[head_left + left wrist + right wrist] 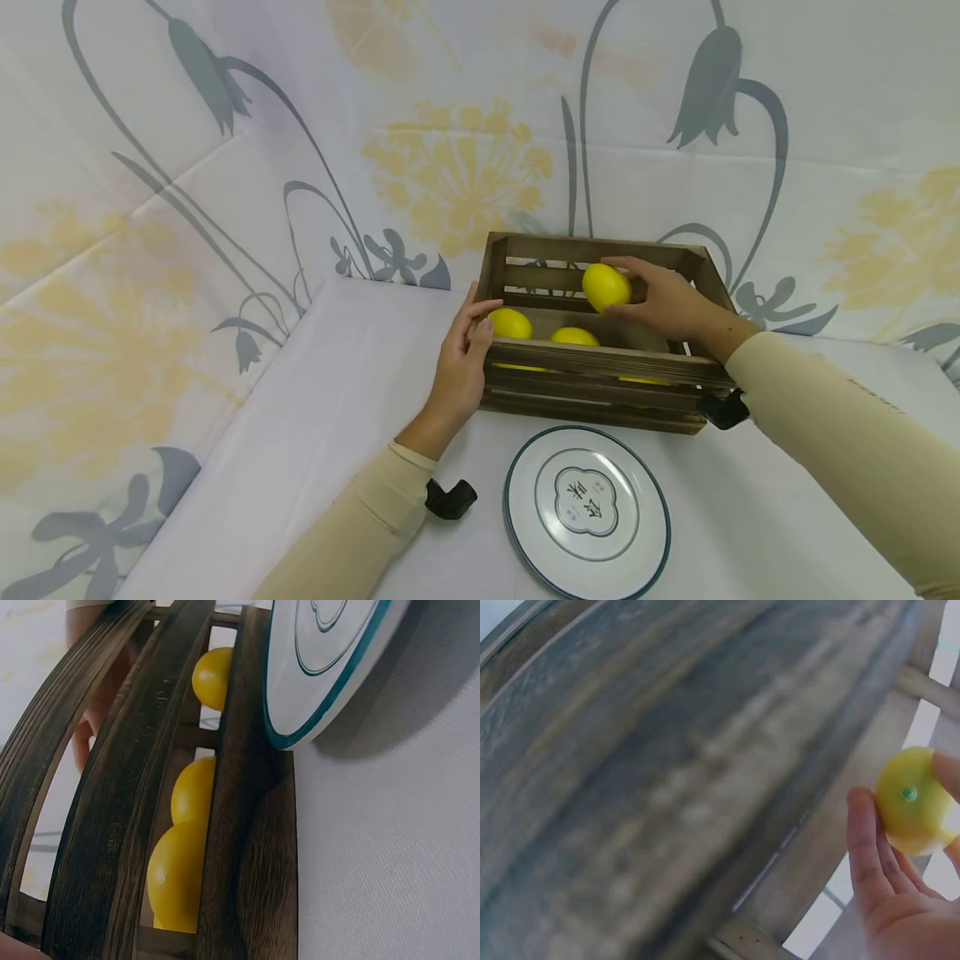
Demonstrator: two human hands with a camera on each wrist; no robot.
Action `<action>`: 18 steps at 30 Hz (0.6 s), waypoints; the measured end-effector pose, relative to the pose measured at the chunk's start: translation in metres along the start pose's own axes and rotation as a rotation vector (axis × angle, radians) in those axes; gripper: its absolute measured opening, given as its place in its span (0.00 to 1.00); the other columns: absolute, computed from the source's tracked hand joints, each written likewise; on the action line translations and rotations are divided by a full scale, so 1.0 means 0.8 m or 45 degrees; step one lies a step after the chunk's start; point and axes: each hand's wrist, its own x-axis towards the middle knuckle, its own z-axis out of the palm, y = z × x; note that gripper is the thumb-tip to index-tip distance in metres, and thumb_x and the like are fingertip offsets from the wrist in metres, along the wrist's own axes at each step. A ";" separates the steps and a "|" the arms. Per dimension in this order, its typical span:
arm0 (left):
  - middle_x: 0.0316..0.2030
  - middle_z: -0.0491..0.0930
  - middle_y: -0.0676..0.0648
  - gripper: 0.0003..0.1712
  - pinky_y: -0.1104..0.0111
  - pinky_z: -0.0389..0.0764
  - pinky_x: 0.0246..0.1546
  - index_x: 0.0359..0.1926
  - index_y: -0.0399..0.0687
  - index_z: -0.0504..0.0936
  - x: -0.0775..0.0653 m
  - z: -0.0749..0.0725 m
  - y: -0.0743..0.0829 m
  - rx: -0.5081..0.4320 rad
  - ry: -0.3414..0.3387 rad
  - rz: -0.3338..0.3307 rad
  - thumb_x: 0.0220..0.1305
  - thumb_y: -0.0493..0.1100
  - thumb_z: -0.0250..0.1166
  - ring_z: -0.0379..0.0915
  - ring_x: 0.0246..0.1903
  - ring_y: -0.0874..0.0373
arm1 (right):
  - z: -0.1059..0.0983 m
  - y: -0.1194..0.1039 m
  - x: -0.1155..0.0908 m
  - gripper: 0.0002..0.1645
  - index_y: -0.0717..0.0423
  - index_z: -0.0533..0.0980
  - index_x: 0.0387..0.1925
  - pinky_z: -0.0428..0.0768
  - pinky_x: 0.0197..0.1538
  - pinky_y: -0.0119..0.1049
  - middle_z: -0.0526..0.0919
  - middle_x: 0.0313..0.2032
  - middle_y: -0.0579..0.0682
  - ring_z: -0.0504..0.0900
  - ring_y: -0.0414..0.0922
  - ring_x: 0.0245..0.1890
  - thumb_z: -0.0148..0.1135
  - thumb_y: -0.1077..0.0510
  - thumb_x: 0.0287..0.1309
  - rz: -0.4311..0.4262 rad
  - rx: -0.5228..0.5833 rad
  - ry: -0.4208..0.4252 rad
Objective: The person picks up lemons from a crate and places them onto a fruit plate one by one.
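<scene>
I've got a lemon (604, 288) pinched between thumb and fingertips of my right grip (663, 300), toward the back edge of the crate (600, 360), left grip (459, 362) holding its front left corner

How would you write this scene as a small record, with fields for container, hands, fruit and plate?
Container: slatted wooden crate, on white cloth
Right hand: holds one lemon over the crate
Left hand: rests on the crate's left end
Fruit inside: more lemons, partly hidden; exact count unclear
Plate: white with blue-green rim, on the person's side of the crate
</scene>
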 end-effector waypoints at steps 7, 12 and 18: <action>0.79 0.43 0.61 0.22 0.54 0.54 0.76 0.68 0.51 0.69 0.001 0.001 0.000 0.017 0.023 0.006 0.80 0.48 0.44 0.39 0.79 0.57 | -0.014 -0.012 -0.011 0.45 0.49 0.56 0.77 0.80 0.56 0.57 0.70 0.65 0.66 0.81 0.62 0.57 0.66 0.55 0.64 0.008 0.000 0.098; 0.79 0.44 0.61 0.22 0.55 0.54 0.77 0.68 0.51 0.68 0.001 0.002 0.000 0.009 0.030 -0.013 0.80 0.49 0.44 0.40 0.79 0.56 | -0.018 -0.019 -0.023 0.45 0.46 0.57 0.77 0.82 0.54 0.56 0.68 0.67 0.65 0.82 0.63 0.56 0.67 0.55 0.63 -0.002 0.019 0.155; 0.79 0.44 0.60 0.22 0.54 0.53 0.77 0.68 0.51 0.68 -0.001 0.004 0.000 0.014 0.029 -0.008 0.80 0.49 0.44 0.39 0.79 0.54 | -0.015 -0.025 -0.038 0.45 0.46 0.58 0.76 0.82 0.54 0.54 0.67 0.69 0.64 0.82 0.63 0.55 0.68 0.57 0.62 -0.085 0.052 0.232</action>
